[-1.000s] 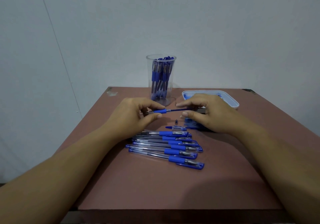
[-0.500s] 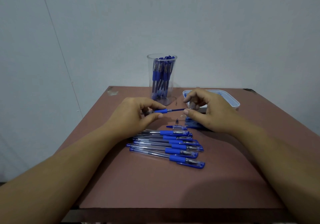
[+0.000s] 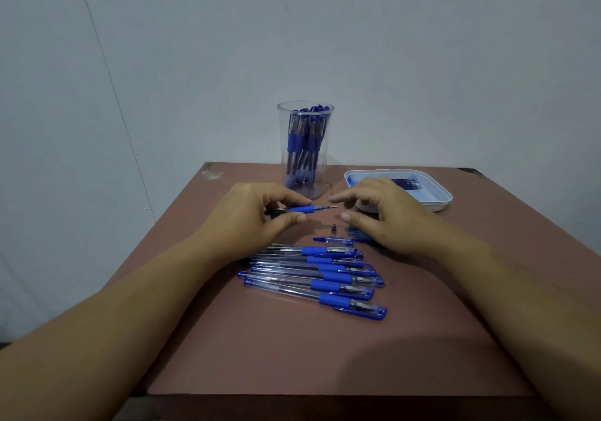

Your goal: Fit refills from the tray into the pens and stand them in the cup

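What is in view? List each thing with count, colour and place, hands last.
table: one, reddish-brown, against the wall
cup: one, clear, back of table, holding blue pens
tray: one, white, back right, refills inside
row of pens: about six, clear and blue, table centre
loose cap: one, blue and clear, behind the row
pen: one, blue grip, in left hand
left hand: grips the pen
right hand: open, near the pen's tip, holding nothing

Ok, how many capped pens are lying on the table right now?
6. They lie side by side on the table, caps pointing right, farthest to nearest: first, second, third, fourth, fifth, sixth. They overlap, so another may be hidden.
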